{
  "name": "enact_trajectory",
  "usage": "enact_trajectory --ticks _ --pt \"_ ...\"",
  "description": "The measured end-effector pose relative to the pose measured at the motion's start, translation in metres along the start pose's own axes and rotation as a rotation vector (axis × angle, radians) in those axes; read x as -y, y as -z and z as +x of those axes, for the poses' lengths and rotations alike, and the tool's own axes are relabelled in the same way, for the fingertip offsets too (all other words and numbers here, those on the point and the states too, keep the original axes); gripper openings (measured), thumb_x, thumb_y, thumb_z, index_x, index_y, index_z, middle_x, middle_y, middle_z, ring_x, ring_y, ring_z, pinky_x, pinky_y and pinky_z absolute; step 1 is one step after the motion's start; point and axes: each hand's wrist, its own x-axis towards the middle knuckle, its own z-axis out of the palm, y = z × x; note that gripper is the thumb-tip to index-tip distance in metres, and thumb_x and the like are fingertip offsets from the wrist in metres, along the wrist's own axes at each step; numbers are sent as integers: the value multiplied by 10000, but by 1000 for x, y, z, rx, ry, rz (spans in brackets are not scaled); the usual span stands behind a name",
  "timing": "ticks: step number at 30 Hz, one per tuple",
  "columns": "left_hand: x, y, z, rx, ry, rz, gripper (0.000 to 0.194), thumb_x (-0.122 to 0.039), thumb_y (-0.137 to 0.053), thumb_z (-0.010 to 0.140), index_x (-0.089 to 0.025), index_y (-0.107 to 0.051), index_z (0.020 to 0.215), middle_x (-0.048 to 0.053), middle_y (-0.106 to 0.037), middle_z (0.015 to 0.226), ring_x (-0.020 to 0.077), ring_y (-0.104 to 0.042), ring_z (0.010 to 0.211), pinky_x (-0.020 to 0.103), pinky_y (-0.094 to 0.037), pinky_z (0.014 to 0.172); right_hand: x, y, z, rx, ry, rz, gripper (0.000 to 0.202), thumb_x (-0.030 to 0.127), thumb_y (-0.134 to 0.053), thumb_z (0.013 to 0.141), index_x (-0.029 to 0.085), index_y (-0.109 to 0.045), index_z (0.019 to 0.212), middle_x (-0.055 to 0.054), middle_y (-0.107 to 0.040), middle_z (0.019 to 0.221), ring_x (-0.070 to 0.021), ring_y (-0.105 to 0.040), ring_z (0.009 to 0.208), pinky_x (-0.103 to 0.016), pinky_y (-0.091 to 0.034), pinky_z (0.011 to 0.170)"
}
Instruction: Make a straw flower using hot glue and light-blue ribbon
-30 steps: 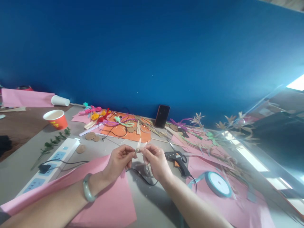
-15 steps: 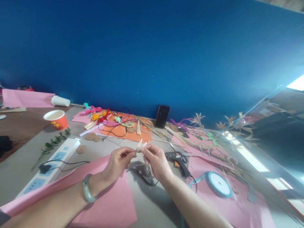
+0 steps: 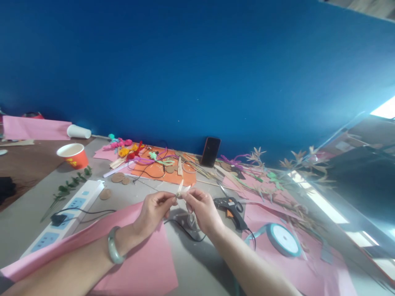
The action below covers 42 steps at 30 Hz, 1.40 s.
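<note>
Above the middle of the table, both hands pinch one small, pale leaf-like strip. Its pointed ends stick up between the fingertips, and its lower part is hidden by them. My left hand, a pale green bangle at its wrist, closes thumb and finger on the strip's left side. My right hand grips it from the right, other fingers curled. Under the right hand is something clear and shiny that I cannot make out. A black glue gun with an orange trigger lies just right of that hand.
Pink paper lies under my left forearm. A white power strip and a red paper cup stand left. At the back, a phone leans on the blue wall. A ribbon spool and dried stems lie right.
The pale strip has turned slightly between my fingertips, and the right fingers have shifted a little. Everything else stays in place.
</note>
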Motion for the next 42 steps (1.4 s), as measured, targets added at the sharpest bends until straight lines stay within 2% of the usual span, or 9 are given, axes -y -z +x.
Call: enact_trajectory --ticks 9,16,27,38,42 --pt "-5 -1 -1 3 36 -23 341 -405 -668 796 -128 -681 994 45 -682 731 57 -495 404 171 -374 371 -1 1 1 18 -16 14 254 397 -757 673 165 -670 619 58 -472 426 -77 -352 432 -224 -264 448" --pt "-7 -1 0 17 21 4 309 -421 -661 798 -120 -679 865 42 -673 723 55 -489 410 172 -364 376 -1 1 1 12 -17 -29 268 412 -748 678 159 -673 626 56 -472 427 -79 -356 437 -225 -271 452" --pt "-4 0 2 32 38 38 311 -431 -668 778 -125 -684 827 49 -691 703 61 -470 399 182 -339 384 -2 2 2 3 -23 -42 286 424 -756 658 165 -652 597 61 -465 418 -78 -351 427 -226 -253 449" --pt "-4 -1 3 38 59 68 265 -383 -657 783 -119 -672 788 25 -661 618 75 -493 413 183 -359 406 -6 3 5 3 -40 -18 248 370 -756 670 164 -640 593 72 -455 400 -70 -340 421 -220 -239 445" --pt "-6 -2 4 31 89 25 252 -374 -661 771 -122 -663 786 9 -644 596 70 -479 409 181 -343 405 -4 5 6 -2 -24 -17 224 368 -739 693 155 -671 683 50 -513 468 -73 -347 428 -228 -251 441"
